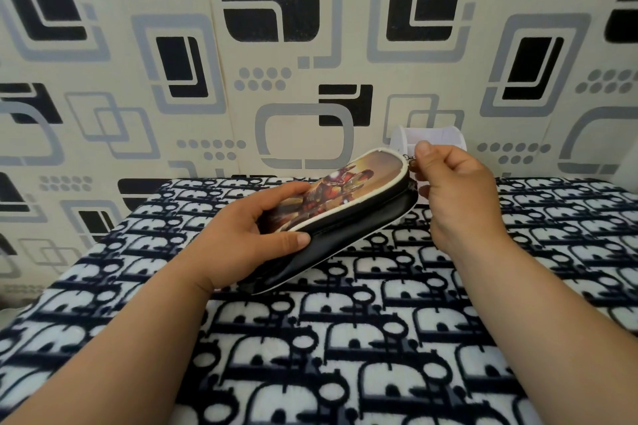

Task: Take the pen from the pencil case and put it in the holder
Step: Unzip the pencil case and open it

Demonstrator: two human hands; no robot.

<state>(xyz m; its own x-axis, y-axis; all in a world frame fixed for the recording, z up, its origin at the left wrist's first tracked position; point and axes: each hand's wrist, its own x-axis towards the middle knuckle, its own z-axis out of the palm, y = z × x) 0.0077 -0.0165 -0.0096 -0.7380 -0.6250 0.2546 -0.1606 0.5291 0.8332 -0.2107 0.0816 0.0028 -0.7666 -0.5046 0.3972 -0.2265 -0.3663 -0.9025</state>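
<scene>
— Patterned wallpaper (193, 55) in black, grey and cream fills the back, and below it lies a fleecy black-and-white cover (362, 338) over the worktop. What's on it?

— A pencil case (345, 207), held just above the cover near the middle. It's long, black on the sides, with a red armoured figure printed on the top face. It tilts up, its far end pointing toward 1 o'clock.

— Who holds it?

— The left hand (238, 238) grips the near end, at about 8 o'clock of the case: thumb along the side seam, fingers wrapped over the printed face. So that hand is closed around the case.

— And the right hand (455, 190)?

— It sits at the far end of the case, at 2 o'clock from the middle. Thumb and forefinger are pinched together on the small metal zip pull (411, 159) at the case's tip; the other fingers are curled in.

— Is the case open?

— The zip line looks closed along the side I can see. The pen doesn't show.

— The holder?

— A white holder (404, 138) stands at the back edge of the cover against the wallpaper, right behind the right hand, which hides most of it. I can't tell what's inside.
</scene>
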